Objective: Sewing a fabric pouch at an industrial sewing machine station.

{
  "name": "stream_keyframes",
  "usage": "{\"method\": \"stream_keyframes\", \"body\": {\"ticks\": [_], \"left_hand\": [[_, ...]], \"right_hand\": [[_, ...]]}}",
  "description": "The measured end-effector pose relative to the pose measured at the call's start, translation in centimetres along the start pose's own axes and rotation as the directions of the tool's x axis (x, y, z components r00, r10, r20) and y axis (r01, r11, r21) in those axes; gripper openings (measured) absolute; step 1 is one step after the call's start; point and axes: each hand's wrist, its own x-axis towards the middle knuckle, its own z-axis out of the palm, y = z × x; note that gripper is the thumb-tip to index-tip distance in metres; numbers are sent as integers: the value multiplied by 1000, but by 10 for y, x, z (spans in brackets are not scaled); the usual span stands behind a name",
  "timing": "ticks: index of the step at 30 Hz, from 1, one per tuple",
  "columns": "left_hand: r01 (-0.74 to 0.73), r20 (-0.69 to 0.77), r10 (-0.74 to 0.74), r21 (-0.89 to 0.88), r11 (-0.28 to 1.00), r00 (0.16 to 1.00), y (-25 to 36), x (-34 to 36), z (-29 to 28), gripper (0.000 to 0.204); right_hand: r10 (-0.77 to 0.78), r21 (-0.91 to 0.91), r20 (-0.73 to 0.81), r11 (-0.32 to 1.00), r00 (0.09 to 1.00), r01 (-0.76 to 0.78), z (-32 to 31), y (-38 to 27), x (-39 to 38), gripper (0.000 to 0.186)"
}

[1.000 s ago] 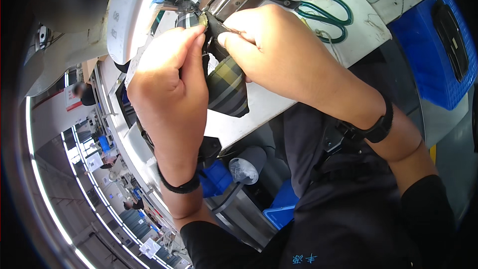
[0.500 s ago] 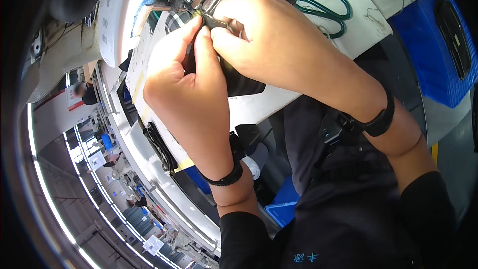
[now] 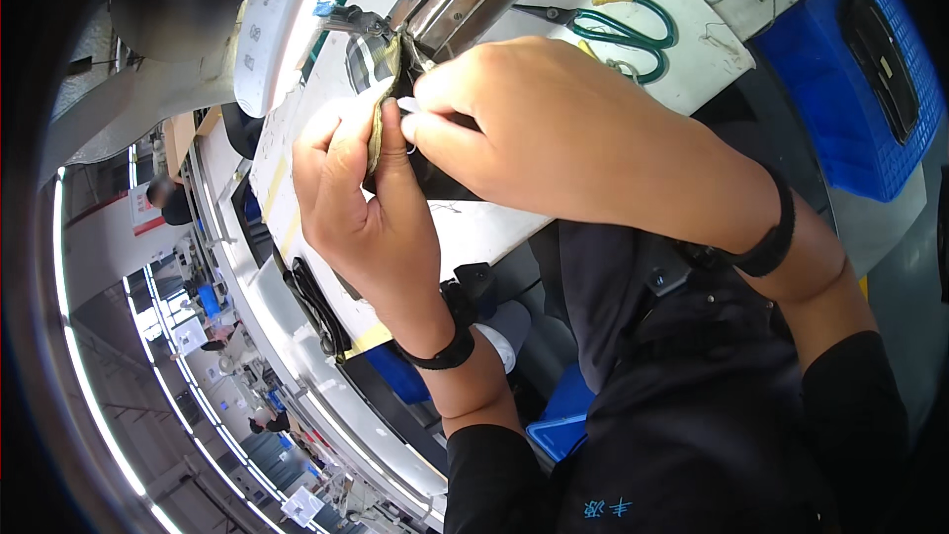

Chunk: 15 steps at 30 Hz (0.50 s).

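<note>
A dark piece of material with an olive-yellow edge [image 3: 377, 138] hangs at the end of a metal machine arm [image 3: 460, 8]. My left hand [image 3: 358, 188] pinches that edge between thumb and fingers. Close beside it, my right hand [image 3: 554, 124] is closed, thumb and forefinger pressed together against the dark material. A small whitish bit shows between the two hands' fingertips, too small to name. Much of the piece is hidden behind my hands. Shears [image 3: 654, 32] with green handles lie on the white table [image 3: 697, 15], beyond my right hand.
A bright white machine part [image 3: 282, 30] stands at the upper left. On the right is a blue crate [image 3: 840, 129] with a black case [image 3: 883, 64] on it. A black strap-like bundle [image 3: 314, 307] lies at the table's left edge. People sit at far-left workstations.
Both hands have drawn back from the machine arm, toward me. More of the olive-yellow edge shows now, and the shears are less covered. Both hands stay closed.
</note>
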Motion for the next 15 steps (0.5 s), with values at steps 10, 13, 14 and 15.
{"method": "stream_keyframes", "body": {"ticks": [10,13,14,15], "left_hand": [[-370,152,364,15,929,919,-18,6,-4,19],[198,133,-176,-166,966,975,-12,-1,-4,20],[191,125,-167,-207,960,978,-18,-1,-1,21],[182,117,-157,-246,952,981,-26,0,-1,24]], "right_hand": [[228,284,-367,951,902,-125,27,0,-15,20],[331,369,-300,905,894,-211,26,4,-18,32],[330,393,-214,890,919,-228,24,6,-18,37],[344,394,-220,888,913,-240,26,6,-17,37]]}}
